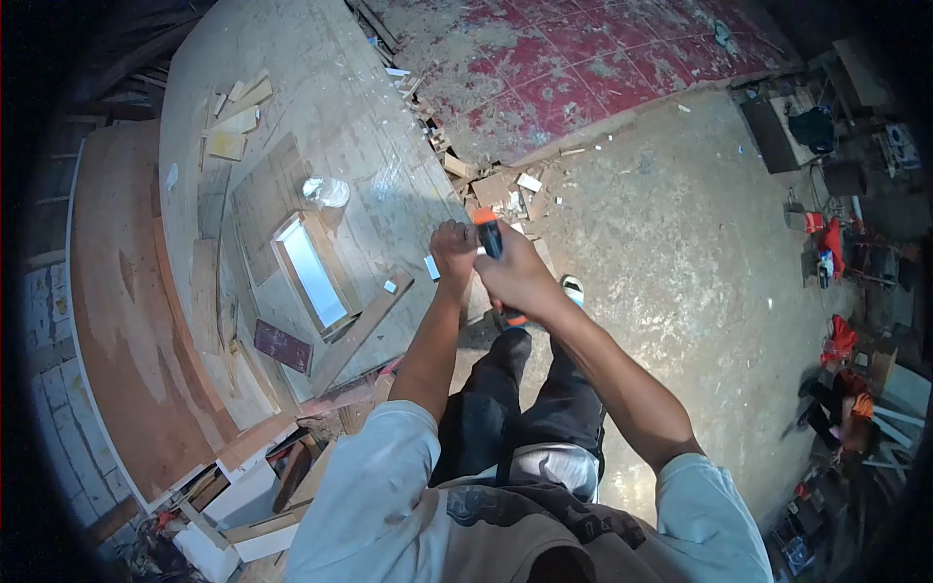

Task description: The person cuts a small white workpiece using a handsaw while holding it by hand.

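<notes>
My right hand is wrapped around a black tool with orange ends; its exact kind is not clear. Beside it, my left hand is closed in a fist close to the tool, and whatever it may hold is hidden. A small white bit shows between the two hands. Both hands are held in front of my body, near the right edge of the wooden worktable. On that table, left of my hands, lie a wooden frame around a pale panel and a wood strip.
A clear container, a dark red board and yellowish wood offcuts lie on the table. Scrap wood litters the floor by its edge. At the far right a person is near stacked clutter. A brown panel stands left.
</notes>
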`<state>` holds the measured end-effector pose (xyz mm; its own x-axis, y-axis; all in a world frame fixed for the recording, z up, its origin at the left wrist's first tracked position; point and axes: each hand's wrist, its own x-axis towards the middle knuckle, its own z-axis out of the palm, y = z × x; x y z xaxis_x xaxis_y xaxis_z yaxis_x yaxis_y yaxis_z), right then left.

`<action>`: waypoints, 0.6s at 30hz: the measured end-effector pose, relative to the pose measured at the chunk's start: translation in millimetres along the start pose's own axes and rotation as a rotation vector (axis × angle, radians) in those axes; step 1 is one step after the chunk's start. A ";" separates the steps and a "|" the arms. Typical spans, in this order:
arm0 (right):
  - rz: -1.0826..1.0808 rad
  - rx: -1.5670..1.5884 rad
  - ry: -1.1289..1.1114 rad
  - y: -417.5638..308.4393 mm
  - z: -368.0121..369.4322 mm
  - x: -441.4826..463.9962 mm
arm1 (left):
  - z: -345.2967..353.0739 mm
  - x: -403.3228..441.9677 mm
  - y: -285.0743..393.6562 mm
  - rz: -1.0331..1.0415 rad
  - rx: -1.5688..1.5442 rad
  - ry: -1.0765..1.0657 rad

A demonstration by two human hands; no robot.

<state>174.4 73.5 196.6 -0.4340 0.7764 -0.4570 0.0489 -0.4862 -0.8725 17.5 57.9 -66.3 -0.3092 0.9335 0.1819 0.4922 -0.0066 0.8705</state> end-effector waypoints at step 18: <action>-0.092 -0.234 0.125 38.0 11.3 -7.5 | -7.5 8.7 21.4 0.228 0.603 -0.003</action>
<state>169.4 44.7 168.8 -0.3322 0.8635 -0.3795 0.2272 -0.3172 -0.9207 19.3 63.2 -42.7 -0.1409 0.9334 0.3299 0.9163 -0.0032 0.4004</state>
